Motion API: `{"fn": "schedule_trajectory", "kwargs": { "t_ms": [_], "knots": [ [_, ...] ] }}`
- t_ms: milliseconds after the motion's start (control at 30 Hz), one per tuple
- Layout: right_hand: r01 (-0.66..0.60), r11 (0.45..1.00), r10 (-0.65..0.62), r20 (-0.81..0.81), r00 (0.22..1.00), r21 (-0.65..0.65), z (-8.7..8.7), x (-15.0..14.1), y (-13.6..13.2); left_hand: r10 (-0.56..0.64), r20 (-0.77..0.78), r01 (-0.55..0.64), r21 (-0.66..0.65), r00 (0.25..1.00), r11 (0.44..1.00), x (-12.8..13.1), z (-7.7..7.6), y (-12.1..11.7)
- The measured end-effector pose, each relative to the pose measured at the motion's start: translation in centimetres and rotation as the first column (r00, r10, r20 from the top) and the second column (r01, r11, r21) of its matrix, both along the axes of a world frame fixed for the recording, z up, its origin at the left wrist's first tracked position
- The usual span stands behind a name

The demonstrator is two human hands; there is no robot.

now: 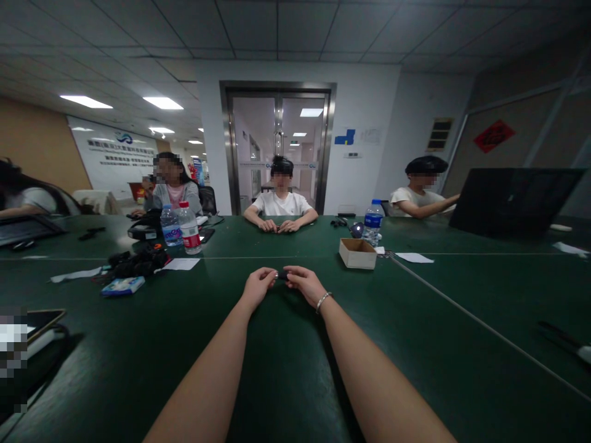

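Observation:
Both arms reach out over the dark green table. Between my fingertips is a small black object with a silvery end, too small to tell its kind. My left hand pinches the silvery end at left. The black end, on the right, is gripped by the thumb and fingers of my right hand, which has a silver bracelet at its wrist. The object is held just above the tabletop, partly covered by the fingers.
An open cardboard box stands right of my hands, by a water bottle. Two bottles, a tangle of black gear and a blue-white packet are at left. A large black screen stands far right. Several people sit around the table.

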State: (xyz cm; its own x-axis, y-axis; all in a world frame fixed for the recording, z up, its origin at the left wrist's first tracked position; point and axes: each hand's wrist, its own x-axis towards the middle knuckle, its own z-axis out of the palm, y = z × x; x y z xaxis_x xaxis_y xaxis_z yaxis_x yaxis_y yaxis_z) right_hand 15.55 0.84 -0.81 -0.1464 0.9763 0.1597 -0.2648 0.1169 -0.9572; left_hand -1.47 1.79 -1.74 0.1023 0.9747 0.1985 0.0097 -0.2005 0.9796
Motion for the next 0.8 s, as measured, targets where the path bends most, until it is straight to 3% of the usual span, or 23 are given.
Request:
{"fn": "schedule_trajectory", "kwargs": {
  "t_ms": [467, 800],
  "knots": [
    [0.005, 1.0, -0.005, 0.026, 1.0, -0.001, 0.2, -0.1, -0.2, 0.035, -0.037, -0.035, -0.012, 0.999, 0.999, -0.1, -0.5, 0.5],
    [0.011, 1.0, -0.011, 0.01, 1.0, 0.005, -0.1, 0.0, 0.1, 0.006, 0.13, 0.009, -0.11, 0.991, 0.994, 0.8, 1.2, -0.9]
  ]
}}
